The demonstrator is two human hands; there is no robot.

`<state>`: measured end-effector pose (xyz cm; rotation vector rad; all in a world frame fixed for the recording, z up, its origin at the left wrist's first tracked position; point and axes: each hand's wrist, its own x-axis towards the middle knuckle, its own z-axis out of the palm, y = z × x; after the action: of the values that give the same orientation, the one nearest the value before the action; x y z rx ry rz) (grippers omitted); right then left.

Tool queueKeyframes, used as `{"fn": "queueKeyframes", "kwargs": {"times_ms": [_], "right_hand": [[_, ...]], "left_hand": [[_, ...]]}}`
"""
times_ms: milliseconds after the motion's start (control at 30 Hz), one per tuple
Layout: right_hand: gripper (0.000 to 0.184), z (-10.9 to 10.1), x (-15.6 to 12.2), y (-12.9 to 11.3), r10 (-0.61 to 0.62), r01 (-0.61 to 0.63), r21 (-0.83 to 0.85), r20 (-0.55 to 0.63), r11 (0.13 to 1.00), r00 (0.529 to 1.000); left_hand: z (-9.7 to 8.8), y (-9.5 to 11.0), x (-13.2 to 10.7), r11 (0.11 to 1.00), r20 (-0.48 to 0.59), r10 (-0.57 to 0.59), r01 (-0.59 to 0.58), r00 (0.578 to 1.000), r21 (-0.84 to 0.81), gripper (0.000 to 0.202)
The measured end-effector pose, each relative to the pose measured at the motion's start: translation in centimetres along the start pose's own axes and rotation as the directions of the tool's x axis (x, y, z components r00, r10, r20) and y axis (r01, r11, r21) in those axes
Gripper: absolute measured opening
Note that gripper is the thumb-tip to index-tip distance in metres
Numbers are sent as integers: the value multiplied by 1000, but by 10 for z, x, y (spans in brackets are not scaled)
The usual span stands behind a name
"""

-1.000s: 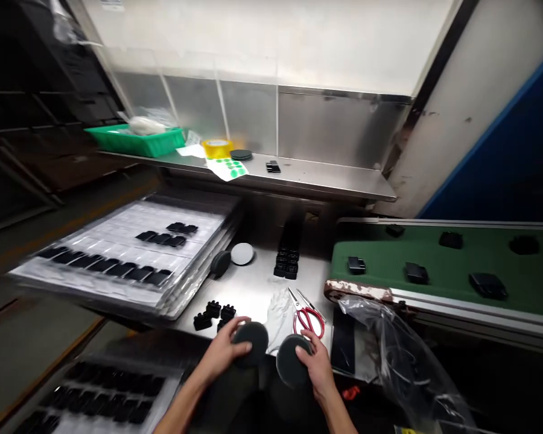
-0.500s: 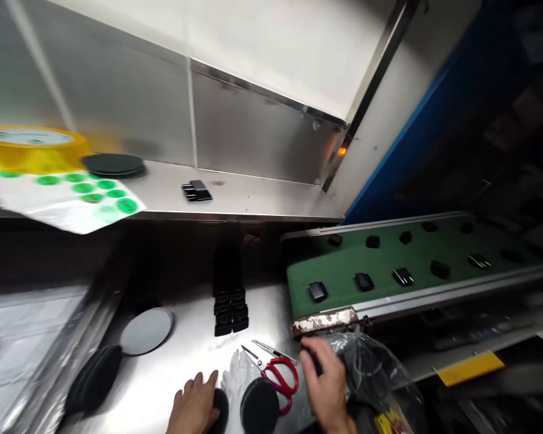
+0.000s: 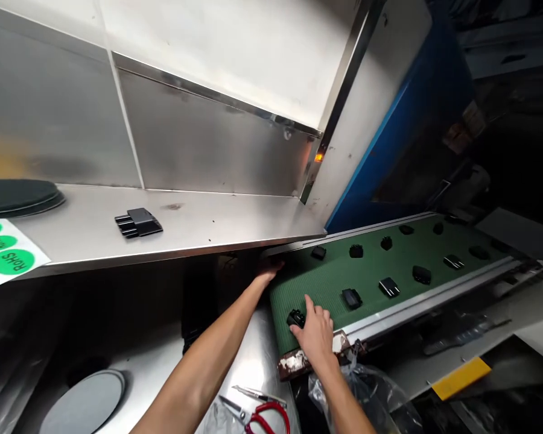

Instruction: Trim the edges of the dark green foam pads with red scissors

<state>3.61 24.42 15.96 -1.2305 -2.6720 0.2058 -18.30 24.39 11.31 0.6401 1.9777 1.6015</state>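
Observation:
My right hand (image 3: 317,333) is over the near end of a green conveyor belt (image 3: 319,277). Its thumb and forefinger are apart, on either side of a small black plastic piece (image 3: 295,318); the thumb tip looks to touch it. My left hand (image 3: 269,272) reaches to the belt's far corner, just under the shelf edge. Its visible fingers are stretched out in shadow, and I see nothing in them. More black plastic pieces lie spaced along the belt, the closest being one slotted block (image 3: 352,298) and another with shiny ribs (image 3: 389,287).
Above the worktop runs a steel shelf (image 3: 235,226) with a black ribbed piece (image 3: 138,223), dark discs (image 3: 18,197) and a sheet of green stickers (image 3: 12,260). Red-handled scissors (image 3: 266,417), a cutter (image 3: 259,395) and a grey disc (image 3: 84,402) lie below. A clear plastic bag (image 3: 366,392) hangs by the belt.
Both hands have moved up and forward from the worktop to the belt. The black piece my right hand held no longer shows in it. The view has swung right.

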Motion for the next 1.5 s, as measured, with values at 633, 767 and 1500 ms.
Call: {"fn": "queueKeyframes", "kwargs": {"times_ms": [633, 767, 1500], "right_hand": [[54, 139, -111, -61, -274, -85, 614, 466, 785, 842], [57, 169, -111, -46, -232, -104, 567, 488, 817, 842], [67, -96, 63, 104, 196, -194, 32, -89, 980, 976]], "left_hand": [[-153, -139, -312, 834, -252, -468, 518, 847, 191, 52], [-128, -170, -305, 848, -259, -430, 485, 865, 213, 56], [35, 46, -34, 958, 80, 121, -138, 989, 250, 36]]}}
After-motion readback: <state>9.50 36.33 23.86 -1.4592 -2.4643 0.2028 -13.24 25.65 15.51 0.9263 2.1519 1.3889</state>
